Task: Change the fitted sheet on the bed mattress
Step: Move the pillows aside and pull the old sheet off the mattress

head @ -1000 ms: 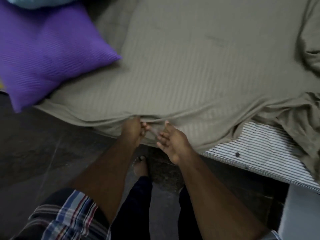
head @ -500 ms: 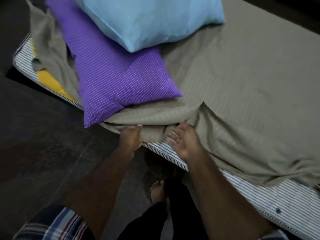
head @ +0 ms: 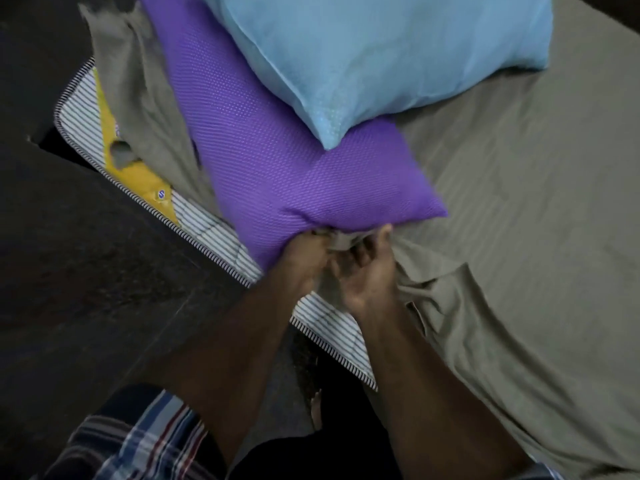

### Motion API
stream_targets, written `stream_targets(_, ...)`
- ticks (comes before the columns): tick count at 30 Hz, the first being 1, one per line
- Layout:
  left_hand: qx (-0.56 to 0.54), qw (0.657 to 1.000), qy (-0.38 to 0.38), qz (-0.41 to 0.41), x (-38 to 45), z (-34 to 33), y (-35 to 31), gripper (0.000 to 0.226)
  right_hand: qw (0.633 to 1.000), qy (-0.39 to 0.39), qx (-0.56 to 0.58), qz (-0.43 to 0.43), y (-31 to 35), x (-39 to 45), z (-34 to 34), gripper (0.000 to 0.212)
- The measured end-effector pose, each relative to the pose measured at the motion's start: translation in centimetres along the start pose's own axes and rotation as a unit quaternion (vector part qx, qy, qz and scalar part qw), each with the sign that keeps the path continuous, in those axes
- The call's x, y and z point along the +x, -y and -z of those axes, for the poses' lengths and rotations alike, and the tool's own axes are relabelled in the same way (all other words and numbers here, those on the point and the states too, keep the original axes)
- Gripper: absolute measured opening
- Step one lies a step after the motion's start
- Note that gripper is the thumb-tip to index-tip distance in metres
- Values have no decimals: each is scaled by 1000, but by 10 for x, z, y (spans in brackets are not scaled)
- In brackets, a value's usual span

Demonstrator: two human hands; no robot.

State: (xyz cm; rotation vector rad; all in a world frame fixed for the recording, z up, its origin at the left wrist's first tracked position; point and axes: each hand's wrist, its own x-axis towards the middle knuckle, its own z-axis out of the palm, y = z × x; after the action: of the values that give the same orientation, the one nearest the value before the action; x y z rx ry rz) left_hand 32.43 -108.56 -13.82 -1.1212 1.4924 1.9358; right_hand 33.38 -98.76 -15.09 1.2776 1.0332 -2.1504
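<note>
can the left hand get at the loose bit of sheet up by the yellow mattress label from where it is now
Probably not straight away. The left hand grips the sheet at the purple pillow's near corner, and that pillow lies between it and the loose flap. It would have to let go and reach round.

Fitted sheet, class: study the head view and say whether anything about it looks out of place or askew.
Yes. The olive fitted sheet has come off the near edge, baring the striped mattress. It is bunched where the left hand and right hand grip it, and crumpled at the far corner under the purple pillow.
</note>
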Motion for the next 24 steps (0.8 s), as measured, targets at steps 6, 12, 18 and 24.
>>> stream_targets(6,308,933,177,-48,-10,-65,-54,27,988,-78,-76,108,49,4,-16,61)
stream_targets(12,380,876,286,83,-36,0,-130,15,935,-180,-224,210,88,-7,-60,49)
stream_targets(18,282,957,-29,-59,10,91,-208,21,905,-151,-273,290,90,-37,-144,31)
stream_targets(24,262,943,-152,-138,70,153,-256,14,836,59,-468,280,19,-44,-256,34)
